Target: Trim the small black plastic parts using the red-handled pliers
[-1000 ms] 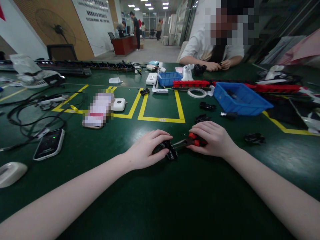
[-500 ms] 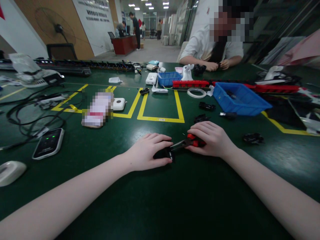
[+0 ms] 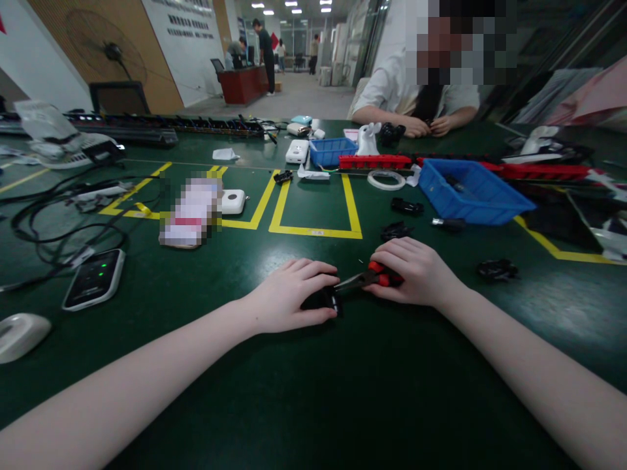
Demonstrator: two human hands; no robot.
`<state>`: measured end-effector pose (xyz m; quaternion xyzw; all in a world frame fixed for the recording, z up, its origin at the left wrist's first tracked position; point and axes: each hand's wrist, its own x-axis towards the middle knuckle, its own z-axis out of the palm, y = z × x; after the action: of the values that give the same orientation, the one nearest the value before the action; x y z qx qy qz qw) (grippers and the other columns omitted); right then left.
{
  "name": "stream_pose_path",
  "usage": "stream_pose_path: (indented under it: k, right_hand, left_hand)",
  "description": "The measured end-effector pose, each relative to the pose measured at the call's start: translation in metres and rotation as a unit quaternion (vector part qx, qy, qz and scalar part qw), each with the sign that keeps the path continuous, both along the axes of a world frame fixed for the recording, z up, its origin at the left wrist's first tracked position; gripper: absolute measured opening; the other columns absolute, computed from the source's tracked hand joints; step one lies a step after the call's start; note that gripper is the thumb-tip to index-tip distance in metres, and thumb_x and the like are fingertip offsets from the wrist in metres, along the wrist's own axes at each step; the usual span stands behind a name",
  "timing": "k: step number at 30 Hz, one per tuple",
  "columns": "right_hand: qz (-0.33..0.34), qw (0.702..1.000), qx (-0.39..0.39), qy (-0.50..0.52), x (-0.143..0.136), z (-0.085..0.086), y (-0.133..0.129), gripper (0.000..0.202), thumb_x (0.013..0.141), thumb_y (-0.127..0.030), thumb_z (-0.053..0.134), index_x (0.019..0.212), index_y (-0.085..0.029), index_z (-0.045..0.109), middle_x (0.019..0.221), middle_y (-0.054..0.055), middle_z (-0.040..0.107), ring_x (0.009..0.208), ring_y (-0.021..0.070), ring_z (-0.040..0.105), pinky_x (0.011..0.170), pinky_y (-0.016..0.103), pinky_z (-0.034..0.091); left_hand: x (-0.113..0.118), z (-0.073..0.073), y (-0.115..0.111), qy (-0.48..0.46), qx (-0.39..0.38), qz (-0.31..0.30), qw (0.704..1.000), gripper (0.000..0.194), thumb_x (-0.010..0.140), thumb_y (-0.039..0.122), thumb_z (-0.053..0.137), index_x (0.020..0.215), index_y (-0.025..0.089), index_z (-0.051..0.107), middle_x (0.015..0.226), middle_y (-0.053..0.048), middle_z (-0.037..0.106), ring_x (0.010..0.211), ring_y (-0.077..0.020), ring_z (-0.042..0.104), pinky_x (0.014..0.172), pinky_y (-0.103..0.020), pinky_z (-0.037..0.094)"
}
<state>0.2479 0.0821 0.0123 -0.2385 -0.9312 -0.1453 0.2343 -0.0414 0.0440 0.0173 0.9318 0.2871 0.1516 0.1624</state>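
My left hand (image 3: pixel 294 297) holds a small black part (image 3: pixel 321 299) on the green table (image 3: pixel 304 391), fingers on its far side and thumb on its near side. In my right hand (image 3: pixel 416 274) are pliers (image 3: pixel 381 274) with red and black handles. Their metal jaws point left and reach the right end of the black part, near the fingertips of my left hand. Whether the jaws grip the part is too small to tell. Just beyond my right hand lies a black piece (image 3: pixel 396 231).
A blue bin (image 3: pixel 477 202) stands back right, near black parts (image 3: pixel 497 269). To the left are a phone (image 3: pixel 189 212), a white case (image 3: pixel 233 202), a device with green lights (image 3: pixel 95 279) and black cables (image 3: pixel 29 232). Across the table sits a person (image 3: pixel 372 98).
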Motion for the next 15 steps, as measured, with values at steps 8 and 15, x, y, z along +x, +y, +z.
stream_pose_path:
  k: [8,15]
  right_hand:
    - [-0.002,1.000,-0.005,-0.021,-0.0020,0.0004,-0.0005,0.032,0.088,-0.047,0.064,0.089,-0.015,0.065,0.083,0.011,0.069,0.076,0.0237,0.066,0.069,0.037,0.051]
    - [-0.004,1.000,-0.020,-0.016,-0.0007,0.0008,-0.0008,0.031,0.087,-0.046,0.065,0.090,-0.015,0.065,0.084,0.011,0.069,0.075,0.0235,0.065,0.068,0.037,0.051]
  left_hand:
    - [-0.0004,-0.0012,0.0007,-0.001,0.003,-0.002,1.000,0.046,0.095,0.045,0.057,0.134,0.020,0.056,0.143,-0.009,0.055,0.128,-0.0258,0.053,0.106,-0.044,0.044]
    - [-0.0003,0.0004,0.0000,-0.004,-0.002,-0.002,1.000,0.046,0.095,0.044,0.058,0.135,0.021,0.055,0.143,-0.010,0.055,0.127,-0.0268,0.053,0.106,-0.045,0.044]
